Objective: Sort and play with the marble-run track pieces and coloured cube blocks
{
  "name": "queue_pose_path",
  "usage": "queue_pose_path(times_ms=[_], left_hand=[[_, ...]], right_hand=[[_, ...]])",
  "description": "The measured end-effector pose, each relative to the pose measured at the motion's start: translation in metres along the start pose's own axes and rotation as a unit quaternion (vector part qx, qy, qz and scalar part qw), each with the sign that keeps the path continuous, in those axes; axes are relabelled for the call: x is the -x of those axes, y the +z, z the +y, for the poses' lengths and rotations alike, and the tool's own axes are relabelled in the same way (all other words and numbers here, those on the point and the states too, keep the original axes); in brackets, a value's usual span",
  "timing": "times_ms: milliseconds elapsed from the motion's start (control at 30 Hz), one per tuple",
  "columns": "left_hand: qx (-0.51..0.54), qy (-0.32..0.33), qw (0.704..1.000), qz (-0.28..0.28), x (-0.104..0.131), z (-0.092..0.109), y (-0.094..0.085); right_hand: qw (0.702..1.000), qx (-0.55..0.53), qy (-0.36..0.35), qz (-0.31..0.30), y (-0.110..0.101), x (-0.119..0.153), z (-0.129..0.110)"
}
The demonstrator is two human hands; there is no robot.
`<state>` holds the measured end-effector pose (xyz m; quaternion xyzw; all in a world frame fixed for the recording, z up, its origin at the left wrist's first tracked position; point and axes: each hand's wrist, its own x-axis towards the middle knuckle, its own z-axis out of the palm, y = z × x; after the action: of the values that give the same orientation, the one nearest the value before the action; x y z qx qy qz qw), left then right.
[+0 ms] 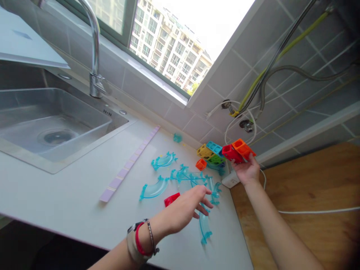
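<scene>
My right hand (249, 170) grips a red hollow plastic block (232, 153) and an orange block (242, 148) side by side, at the counter's right end. Just left of them are a yellow block (204, 151), a blue block (214, 147) and a green block (216, 159); whether they join the held blocks I cannot tell. A small orange cube (200, 164) lies before them. Over the counter, my left hand (191, 206) has its fingers apart and holds nothing. Beneath and around it lie clear blue curved track pieces (154, 188). A red block (171, 199) is partly hidden behind this hand.
A long lilac strip (129, 165) lies on the white counter (78, 187). To the left are a steel sink (56, 123) and a tap (95, 56). A white adapter (230, 180) with a cord sits near my right hand. Cables and hoses (270, 75) hang along the tiled wall.
</scene>
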<state>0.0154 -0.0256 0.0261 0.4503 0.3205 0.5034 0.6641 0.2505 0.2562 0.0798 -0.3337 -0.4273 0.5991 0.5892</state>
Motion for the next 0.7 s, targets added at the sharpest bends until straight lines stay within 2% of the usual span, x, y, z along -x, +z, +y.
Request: queue_pose_path(times_ms=[67, 133, 333, 433, 500, 700], left_hand=[[0.155, -0.040, 0.986, -0.037, -0.003, -0.006, 0.012], [0.256, -0.067, 0.963, -0.047, -0.007, -0.011, 0.021], [0.412, -0.120, 0.903, 0.002, -0.020, -0.028, 0.025], [0.460, -0.134, 0.878, 0.003, -0.025, -0.037, 0.025], [0.471, -0.139, 0.871, 0.000, -0.027, -0.041, 0.026], [0.448, -0.118, 0.885, 0.041, -0.026, -0.038, 0.028]], right_hand=[[1.000, -0.001, -0.002, -0.006, 0.001, 0.008, -0.005], [1.000, -0.001, -0.001, -0.012, 0.001, 0.017, -0.012], [0.998, 0.014, -0.004, -0.056, 0.008, 0.061, -0.030], [0.997, 0.033, 0.016, -0.067, 0.014, 0.093, -0.030], [0.997, 0.043, 0.032, -0.062, 0.017, 0.116, -0.027], [0.995, 0.054, 0.055, -0.063, 0.021, 0.172, -0.021]])
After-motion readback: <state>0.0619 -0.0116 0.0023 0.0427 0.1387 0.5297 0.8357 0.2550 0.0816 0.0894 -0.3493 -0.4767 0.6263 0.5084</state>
